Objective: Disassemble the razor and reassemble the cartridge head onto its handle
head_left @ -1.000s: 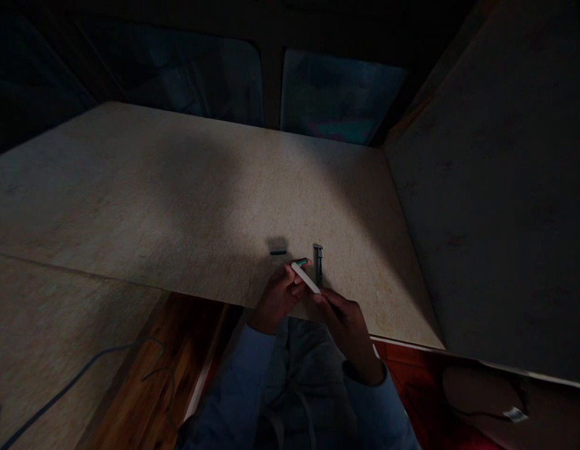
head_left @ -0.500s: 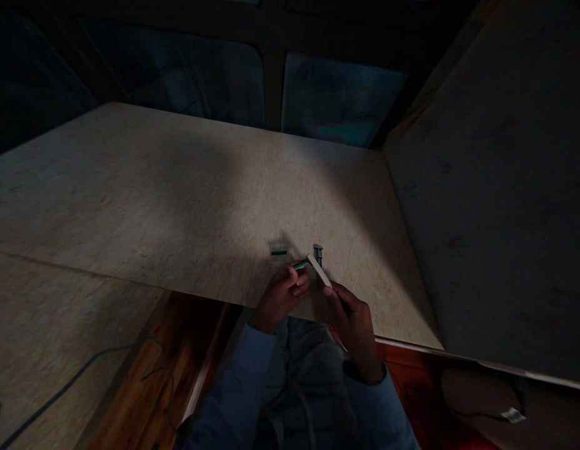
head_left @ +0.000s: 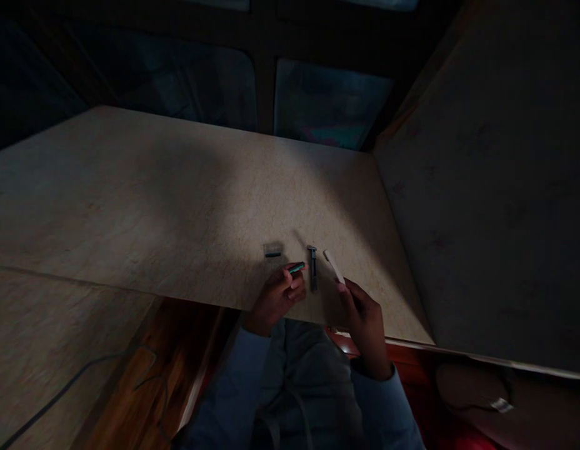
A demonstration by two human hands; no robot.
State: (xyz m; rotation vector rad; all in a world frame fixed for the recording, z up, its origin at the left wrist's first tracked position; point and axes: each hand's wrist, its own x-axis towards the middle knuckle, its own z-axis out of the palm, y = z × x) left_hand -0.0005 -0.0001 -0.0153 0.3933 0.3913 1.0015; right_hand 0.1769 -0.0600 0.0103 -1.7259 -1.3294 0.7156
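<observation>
My left hand (head_left: 277,295) is closed round a small green and dark piece (head_left: 297,268) that sticks out past its fingertips. In my right hand (head_left: 362,315) is a thin white stick (head_left: 334,265), pinched at its near end and pointing away over the table. Between the two hands a dark slim tool (head_left: 312,275) lies on the beige tabletop (head_left: 177,206). A small dark flat part (head_left: 272,252) rests on the table just beyond my left hand.
The scene is dim. A second beige surface (head_left: 41,350) lies lower at the left with a dark cable (head_left: 60,390) across it. A beige panel (head_left: 487,187) rises at the right. Dark cushions (head_left: 327,103) sit behind the table.
My right hand has carried the white stick to the right, away from my left hand. The two pieces that met in front of me are now apart, uncovering the dark tool.
</observation>
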